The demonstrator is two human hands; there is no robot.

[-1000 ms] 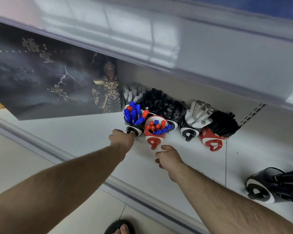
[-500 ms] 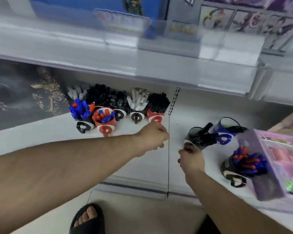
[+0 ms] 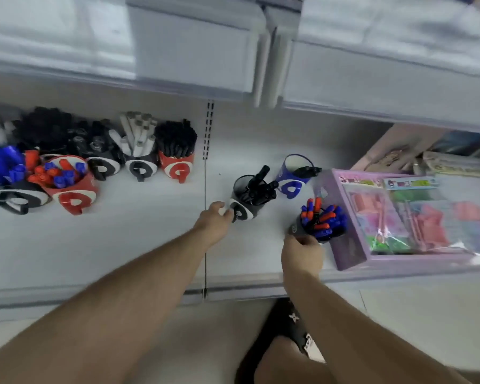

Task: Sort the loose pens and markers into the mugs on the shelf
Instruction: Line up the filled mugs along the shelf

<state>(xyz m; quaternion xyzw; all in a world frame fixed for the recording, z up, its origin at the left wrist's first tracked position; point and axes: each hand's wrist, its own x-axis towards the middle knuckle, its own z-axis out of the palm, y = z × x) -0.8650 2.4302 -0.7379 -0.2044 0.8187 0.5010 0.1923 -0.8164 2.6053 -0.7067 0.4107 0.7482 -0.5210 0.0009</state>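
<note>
Our left hand [image 3: 215,220] has its fingers curled at the handle of the black mug [image 3: 245,202], the one holding a loose spray of black markers [image 3: 259,187]; we judge we are gripping it by the handle so the mug can be slid or lifted without tipping its contents. Our right hand [image 3: 302,252] pinches the near side of a dark mug [image 3: 298,227] packed with red and blue markers [image 3: 323,218], just left of the purple box [image 3: 352,245]. Blur hides exactly how those fingers lie, but they close on the mug wall.

Beyond these, a blue mug [image 3: 293,178] stands farther back with only one black marker [image 3: 308,171] lying across its rim. To the left, past the seam in the shelf [image 3: 150,239], a tidy cluster of filled mugs [image 3: 139,164] is grouped by colour: black, white, and red with blue.

We read the right-hand three as stragglers, set apart from that cluster. Holding one in each hand suggests we mean to bring both over to the left group, or to merge their contents with matching colours. The black markers lean out loosely, so a quick move could spill them.
</note>
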